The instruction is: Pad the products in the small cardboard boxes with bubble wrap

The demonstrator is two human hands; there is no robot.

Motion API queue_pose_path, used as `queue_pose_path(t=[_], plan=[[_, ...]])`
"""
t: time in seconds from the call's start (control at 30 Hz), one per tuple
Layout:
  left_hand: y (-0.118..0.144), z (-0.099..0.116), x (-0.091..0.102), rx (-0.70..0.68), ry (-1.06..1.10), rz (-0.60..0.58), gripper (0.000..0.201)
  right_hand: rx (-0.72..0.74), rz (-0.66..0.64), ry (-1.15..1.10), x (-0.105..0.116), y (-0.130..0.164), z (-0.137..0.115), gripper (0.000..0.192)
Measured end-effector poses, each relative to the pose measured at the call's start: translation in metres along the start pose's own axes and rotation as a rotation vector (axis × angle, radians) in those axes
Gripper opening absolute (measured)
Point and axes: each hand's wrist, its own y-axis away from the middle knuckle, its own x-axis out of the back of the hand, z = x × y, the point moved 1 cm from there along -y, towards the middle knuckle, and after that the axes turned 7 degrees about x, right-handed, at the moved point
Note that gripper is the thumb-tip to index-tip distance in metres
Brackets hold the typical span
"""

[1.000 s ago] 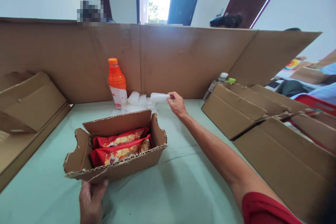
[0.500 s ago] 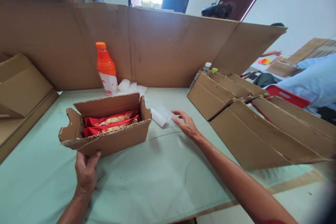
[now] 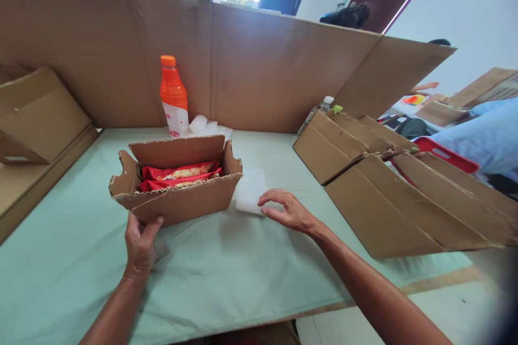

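On the table's pale green cloth (image 3: 226,280) sits an open brown cardboard box (image 3: 194,202), its cut rims ragged, corrugated and notched at both ends. Inside lie two glossy red packets (image 3: 178,177) with pale, orange-tinged printing. The right hand (image 3: 291,214) has thumb and forefinger spread at the edge of a flattened, cloudy-white plastic piece (image 3: 249,194) right of the box. The left hand (image 3: 140,245) touches the box's near left corner; how tightly it grips, I cannot tell.
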Motion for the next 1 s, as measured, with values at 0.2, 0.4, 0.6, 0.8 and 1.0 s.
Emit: queue_pose_path(t=[0.2, 0.4, 0.6, 0.8, 1.0], plan=[[-0.001, 0.008, 0.008, -0.159, -0.29, 0.08, 0.047, -0.119, 0.187, -0.067, -0.004, -0.014, -0.018, 0.023], [-0.001, 0.013, 0.014, -0.294, -0.541, 0.225, 0.05, -0.035, 0.021, -0.155, -0.045, -0.054, -0.014, 0.058], [-0.008, 0.002, 0.007, -0.008, -0.244, 0.057, 0.065, -0.03, 0.017, -0.216, -0.065, -0.061, -0.017, 0.056], [-0.006, -0.003, -0.005, 0.1, 0.071, -0.2, 0.094, -0.072, 0.14, -0.192, -0.06, -0.069, -0.002, 0.048], [-0.005, 0.001, 0.001, 0.013, -0.07, -0.147, 0.09, -0.052, 0.218, -0.068, -0.043, -0.036, 0.011, 0.039]])
